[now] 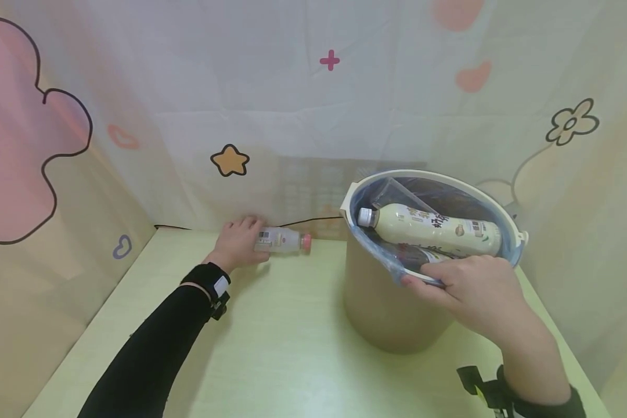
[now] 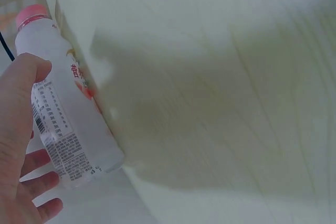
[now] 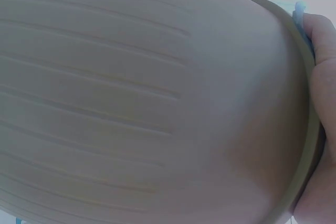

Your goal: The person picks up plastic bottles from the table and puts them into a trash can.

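Observation:
A small plastic bottle [image 1: 282,240] with a pink cap and pale label lies on its side near the back of the table. My left hand [image 1: 239,244] is at its base end, thumb on the near side. In the left wrist view the thumb lies over the bottle [image 2: 79,114], while the other fingers [image 2: 39,184] are spread apart beside its base. My right hand [image 1: 478,296] grips the near rim of a beige trash bin [image 1: 392,307], thumb outside. A blue liner bag [image 1: 392,266] is folded over that rim. Ribbed bin wall [image 3: 105,77] fills the right wrist view.
A large cream-coloured bottle [image 1: 439,229] with a white cap lies across the bin's top. Under it are a dark bottle [image 1: 415,254] and a clear plastic piece [image 1: 399,194]. A printed curtain [image 1: 292,87] encloses the pale table [image 1: 271,348] at the back and sides.

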Tool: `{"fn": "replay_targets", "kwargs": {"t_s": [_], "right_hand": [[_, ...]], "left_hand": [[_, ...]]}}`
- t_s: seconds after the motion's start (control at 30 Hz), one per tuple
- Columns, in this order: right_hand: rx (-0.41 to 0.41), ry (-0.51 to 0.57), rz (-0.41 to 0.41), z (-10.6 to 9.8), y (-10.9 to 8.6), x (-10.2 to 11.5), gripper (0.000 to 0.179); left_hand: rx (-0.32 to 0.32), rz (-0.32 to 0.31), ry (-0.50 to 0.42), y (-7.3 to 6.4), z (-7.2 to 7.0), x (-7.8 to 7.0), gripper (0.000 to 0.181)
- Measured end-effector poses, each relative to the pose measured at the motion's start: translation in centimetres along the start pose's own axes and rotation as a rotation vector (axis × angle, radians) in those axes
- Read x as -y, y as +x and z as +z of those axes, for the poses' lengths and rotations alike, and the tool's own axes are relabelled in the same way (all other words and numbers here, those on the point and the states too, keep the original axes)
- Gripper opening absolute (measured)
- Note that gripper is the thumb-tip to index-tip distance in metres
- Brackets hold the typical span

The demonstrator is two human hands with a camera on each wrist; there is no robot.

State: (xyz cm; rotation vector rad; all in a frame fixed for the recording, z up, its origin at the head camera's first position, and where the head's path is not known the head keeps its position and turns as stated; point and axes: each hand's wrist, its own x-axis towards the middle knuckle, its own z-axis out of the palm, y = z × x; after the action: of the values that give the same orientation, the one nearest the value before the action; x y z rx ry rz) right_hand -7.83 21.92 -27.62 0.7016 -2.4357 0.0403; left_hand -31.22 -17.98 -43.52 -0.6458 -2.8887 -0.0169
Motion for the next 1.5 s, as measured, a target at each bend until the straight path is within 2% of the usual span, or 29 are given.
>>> {"fn": "replay_targets", "kwargs": {"t_s": [0.3,0.53,0.63,0.73,0.9,1.17,1.33,1.5], "right_hand": [[0.003,0.001,0.007,0.0,-0.1,0.0,0.048],[-0.008,0.006,-0.004,0.0,0.0,0.0,0.047],[-0.014,0.008,-0.008,0.0,0.0,0.0,0.047],[-0.015,0.006,-0.004,0.0,0.0,0.0,0.048],[-0.005,0.002,0.005,0.1,-0.1,-0.1,0.048],[-0.019,0.012,0.0,0.0,0.0,0.0,0.048],[-0.011,0.011,0.002,0.1,0.0,0.0,0.048],[-0.009,0.006,0.002,0.1,0.0,0.0,0.048]], "left_hand": [[-0.018,0.038,-0.001,0.6,1.0,-0.5,0.082],[0.005,0.04,-0.014,0.6,1.1,-0.7,0.08],[0.013,0.039,-0.023,0.6,1.5,-0.8,0.081],[0.004,0.064,-0.043,0.6,2.1,-0.9,0.082],[-0.041,0.08,-0.05,0.2,3.1,-1.3,0.077],[-0.089,0.113,0.007,-0.6,4.0,-1.8,0.076],[-0.072,0.115,0.012,-1.2,4.3,-1.9,0.079],[-0.059,0.146,0.011,-2.1,4.1,-2.4,0.078]]}}
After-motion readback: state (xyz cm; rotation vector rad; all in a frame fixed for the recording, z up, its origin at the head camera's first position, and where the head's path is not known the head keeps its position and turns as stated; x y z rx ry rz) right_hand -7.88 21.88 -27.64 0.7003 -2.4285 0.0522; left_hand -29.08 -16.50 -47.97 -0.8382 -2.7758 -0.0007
